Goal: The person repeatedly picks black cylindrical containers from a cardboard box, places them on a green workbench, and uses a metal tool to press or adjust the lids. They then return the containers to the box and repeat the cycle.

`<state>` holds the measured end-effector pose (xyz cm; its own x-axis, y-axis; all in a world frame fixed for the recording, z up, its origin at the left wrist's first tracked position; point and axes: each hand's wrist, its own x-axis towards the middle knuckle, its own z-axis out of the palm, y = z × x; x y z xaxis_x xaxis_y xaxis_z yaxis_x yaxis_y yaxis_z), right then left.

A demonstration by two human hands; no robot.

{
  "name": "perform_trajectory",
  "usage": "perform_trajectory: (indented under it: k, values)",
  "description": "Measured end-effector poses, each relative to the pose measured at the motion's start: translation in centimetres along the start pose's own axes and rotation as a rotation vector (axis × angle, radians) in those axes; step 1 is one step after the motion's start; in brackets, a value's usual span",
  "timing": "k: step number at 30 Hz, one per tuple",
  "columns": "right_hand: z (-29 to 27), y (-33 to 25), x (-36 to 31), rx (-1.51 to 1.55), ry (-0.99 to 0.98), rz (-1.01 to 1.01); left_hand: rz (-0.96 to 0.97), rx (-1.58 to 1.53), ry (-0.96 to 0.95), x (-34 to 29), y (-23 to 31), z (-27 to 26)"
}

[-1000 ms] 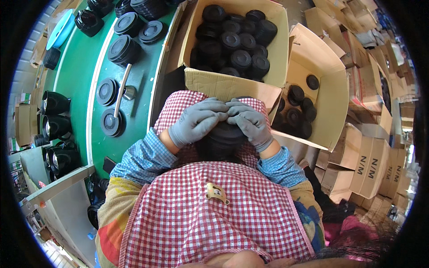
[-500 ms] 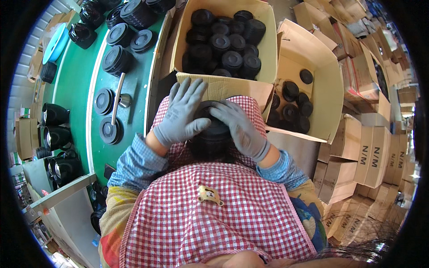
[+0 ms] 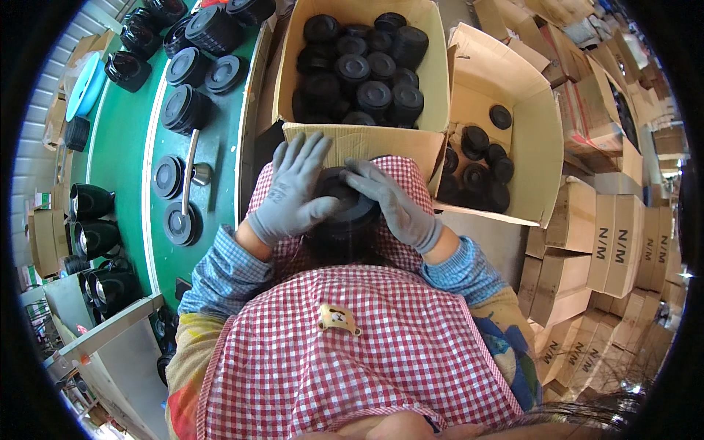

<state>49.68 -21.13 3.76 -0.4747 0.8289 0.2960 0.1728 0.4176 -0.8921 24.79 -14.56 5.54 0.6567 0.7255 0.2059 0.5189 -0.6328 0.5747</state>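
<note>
A black round lid-like disc [image 3: 343,192] sits on a dark vessel [image 3: 341,246] between my knees, over my red-checked apron. My left hand [image 3: 290,194], in a grey glove, rests at the left of the disc. Its fingers are stretched out and its thumb lies over the disc's edge. From the right, my gloved right hand [image 3: 396,209] lays its extended fingers on the top of the disc. Neither hand is wrapped round anything. Most of the vessel's lower part is dark and hard to make out.
Ahead stands a cardboard box [image 3: 436,88] full of black discs; a second box [image 3: 539,147] holds several more. On the green bench [image 3: 136,139] at left are disc stacks [image 3: 187,110], a hammer-like tool [image 3: 189,169] and black glossy vessels [image 3: 95,235]. Stacked cartons [image 3: 616,242] line the right.
The view has shifted slightly. Both hands keep nearly the same pose around the disc, with the right fingers moved only a little.
</note>
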Motion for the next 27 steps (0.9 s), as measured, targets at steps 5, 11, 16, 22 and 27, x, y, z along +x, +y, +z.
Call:
perform_trajectory:
  k: [5,11,16,22,27]
  values:
    - [-2.5,0.7,0.9,0.083,0.138,0.123,0.081,-0.168,0.013,0.5,1.1,-1.9]
    - [-0.1,1.5,1.2,-0.058,0.03,0.047,0.185,0.048,-0.13,0.2,4.4,-0.8]
    - [0.1,-0.7,0.5,-0.078,-0.029,-0.031,-0.071,0.12,-0.102,0.0,-1.3,-0.4]
    - [1.2,-0.9,0.9,-0.33,0.04,-0.072,-0.006,0.07,-0.136,-0.2,-0.5,-0.5]
    - [-1.0,2.4,2.0,-0.092,0.051,-0.012,0.192,0.064,-0.212,0.9,3.7,-1.4]
